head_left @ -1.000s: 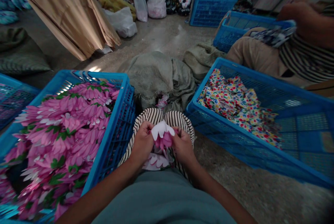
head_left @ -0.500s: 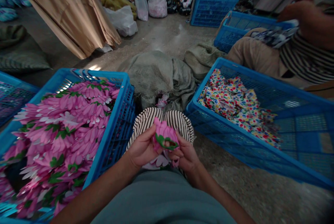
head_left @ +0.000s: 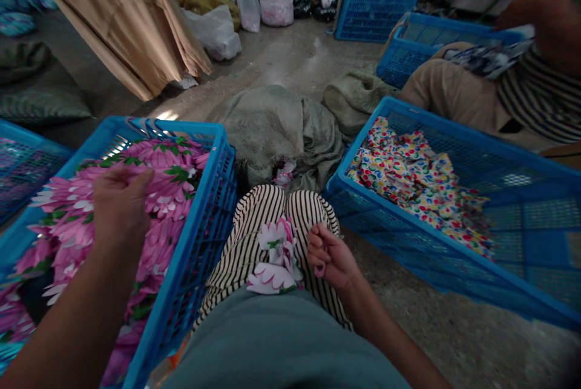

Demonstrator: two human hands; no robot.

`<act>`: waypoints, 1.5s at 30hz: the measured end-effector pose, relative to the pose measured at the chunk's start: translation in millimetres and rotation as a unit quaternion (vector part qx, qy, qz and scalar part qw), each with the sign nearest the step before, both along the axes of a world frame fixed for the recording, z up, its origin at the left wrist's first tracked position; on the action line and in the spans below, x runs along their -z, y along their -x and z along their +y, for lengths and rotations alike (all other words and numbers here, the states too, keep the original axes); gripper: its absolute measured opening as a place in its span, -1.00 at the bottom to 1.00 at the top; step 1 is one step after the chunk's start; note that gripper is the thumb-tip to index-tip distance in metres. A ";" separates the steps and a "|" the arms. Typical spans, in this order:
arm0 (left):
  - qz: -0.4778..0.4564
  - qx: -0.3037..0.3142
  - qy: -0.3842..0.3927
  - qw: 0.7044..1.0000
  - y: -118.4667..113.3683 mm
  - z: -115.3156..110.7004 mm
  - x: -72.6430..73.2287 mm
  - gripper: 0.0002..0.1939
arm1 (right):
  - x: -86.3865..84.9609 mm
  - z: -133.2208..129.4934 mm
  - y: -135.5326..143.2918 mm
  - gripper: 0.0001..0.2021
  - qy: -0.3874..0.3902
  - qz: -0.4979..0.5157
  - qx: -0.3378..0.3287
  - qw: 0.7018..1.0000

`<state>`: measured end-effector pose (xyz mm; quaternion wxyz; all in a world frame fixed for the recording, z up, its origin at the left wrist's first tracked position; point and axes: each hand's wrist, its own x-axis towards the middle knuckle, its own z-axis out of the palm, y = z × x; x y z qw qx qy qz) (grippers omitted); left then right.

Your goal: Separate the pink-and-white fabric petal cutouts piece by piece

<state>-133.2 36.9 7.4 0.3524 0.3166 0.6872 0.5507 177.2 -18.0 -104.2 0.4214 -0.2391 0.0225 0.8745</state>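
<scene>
My left hand (head_left: pixel 120 210) is over the left crate, its thumb and fingers pinched at a pink cloth flower (head_left: pixel 158 184) on top of the pile. The hand hides part of that flower. Near my right knee, my right hand (head_left: pixel 333 259) is curled closed, and a small pink loop (head_left: pixel 319 270) like a tool handle shows below its fingers. The rest of that tool is hidden in the palm. On my striped lap lie white-and-pink petal pieces (head_left: pixel 272 277), apart from both hands.
A blue crate (head_left: pixel 220 153) of pink flowers with green leaves stands at my left. Another blue crate (head_left: pixel 408 228) at right holds colourful printed fabric (head_left: pixel 399 165). Grey-green sacks (head_left: pixel 267 126) lie ahead. A person in striped clothing (head_left: pixel 540 98) sits at the right beyond the crate.
My left hand has swung from my lap to the left crate. The pink flower both hands held over my lap is gone from there. My right hand has moved slightly right and curled.
</scene>
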 end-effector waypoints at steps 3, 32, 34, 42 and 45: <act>0.300 -0.059 -0.068 0.950 -0.5 -6.9 15.5 -0.41 | 0.4 4.2 -10.5 -0.85 0.006 -0.006 0.034 0.999; 0.145 0.403 0.025 0.903 -109.4 -52.9 33.8 -0.79 | -10.8 1.5 7.4 -0.79 -0.069 -0.187 0.014 0.980; 0.092 0.348 0.014 0.933 -111.9 -53.1 30.3 -0.75 | -18.9 -1.0 15.9 -0.78 -0.138 -0.261 0.021 0.955; -0.335 0.195 0.148 0.910 -130.1 -57.0 39.3 -0.74 | -30.5 -10.5 33.7 -0.77 -0.244 -0.426 0.026 0.871; -0.345 0.241 0.176 0.890 -130.3 -58.1 40.3 -0.80 | -25.9 -8.9 31.9 -0.84 -0.147 -0.369 0.058 0.916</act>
